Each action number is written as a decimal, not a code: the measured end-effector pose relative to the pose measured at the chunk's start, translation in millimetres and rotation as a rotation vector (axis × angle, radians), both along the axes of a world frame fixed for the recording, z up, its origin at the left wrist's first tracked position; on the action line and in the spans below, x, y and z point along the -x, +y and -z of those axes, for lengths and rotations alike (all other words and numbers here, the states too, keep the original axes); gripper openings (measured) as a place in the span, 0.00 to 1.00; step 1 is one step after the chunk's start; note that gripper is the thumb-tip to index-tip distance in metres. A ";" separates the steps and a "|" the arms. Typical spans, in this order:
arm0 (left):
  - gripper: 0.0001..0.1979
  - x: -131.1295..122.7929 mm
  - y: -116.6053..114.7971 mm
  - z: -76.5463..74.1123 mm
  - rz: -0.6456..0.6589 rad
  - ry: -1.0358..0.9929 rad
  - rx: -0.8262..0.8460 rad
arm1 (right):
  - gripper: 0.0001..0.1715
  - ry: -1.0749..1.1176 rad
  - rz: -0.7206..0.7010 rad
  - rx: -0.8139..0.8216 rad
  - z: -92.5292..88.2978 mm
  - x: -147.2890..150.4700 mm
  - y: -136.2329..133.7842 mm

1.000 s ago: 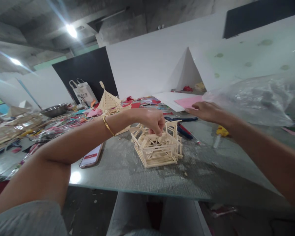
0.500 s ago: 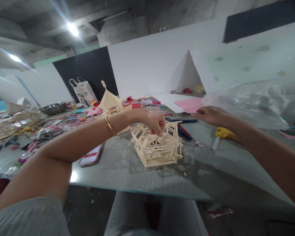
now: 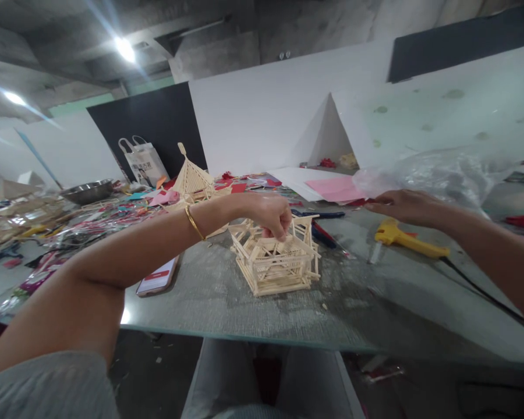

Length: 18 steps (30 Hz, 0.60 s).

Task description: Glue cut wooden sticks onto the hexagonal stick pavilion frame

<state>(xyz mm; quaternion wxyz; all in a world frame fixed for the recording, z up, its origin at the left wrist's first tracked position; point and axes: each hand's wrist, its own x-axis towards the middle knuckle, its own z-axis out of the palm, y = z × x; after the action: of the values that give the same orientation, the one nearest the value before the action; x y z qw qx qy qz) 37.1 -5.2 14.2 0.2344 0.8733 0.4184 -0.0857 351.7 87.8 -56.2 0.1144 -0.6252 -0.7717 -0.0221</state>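
Note:
A small model of pale wooden sticks (image 3: 283, 270) stands on the grey table near its front edge. My left hand (image 3: 274, 216) reaches over the top of it with fingers pinched together; what they grip, if anything, is hidden. Off to the right, my right hand (image 3: 397, 205) hovers beside the pink paper (image 3: 334, 188) and the clear plastic bag (image 3: 436, 177), its fingers stretched out and somewhat blurred. Below that hand lies a yellow glue gun (image 3: 408, 240) with a black cord.
Behind my left forearm rises a pointed stick roof (image 3: 193, 179). A phone (image 3: 158, 276) lies left of the model, blue-handled pliers (image 3: 325, 234) right of it. Coloured scraps and a metal bowl (image 3: 87, 191) are at the left.
My right hand has moved right, over the bag's edge, and its forearm no longer covers the glue gun. My left hand stays over the model. The view has shifted slightly.

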 end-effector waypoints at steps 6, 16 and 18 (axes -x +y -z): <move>0.05 -0.9 -3.1 -0.6 -0.009 0.018 -0.039 | 0.26 -0.094 0.082 0.148 -14.3 3.8 -8.7; 0.05 1.5 -0.1 5.6 0.026 0.001 -0.070 | 0.25 -0.094 0.005 0.113 -4.8 13.1 -14.3; 0.06 2.2 0.2 7.8 0.038 -0.007 -0.088 | 0.24 -0.078 -0.032 0.087 0.7 22.4 -12.8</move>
<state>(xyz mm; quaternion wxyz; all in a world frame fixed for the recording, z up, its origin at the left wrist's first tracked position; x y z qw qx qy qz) 34.9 -5.1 6.4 0.1956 0.8908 0.4042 -0.0688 329.4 74.9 -56.9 0.0572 -0.6160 -0.7856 -0.0114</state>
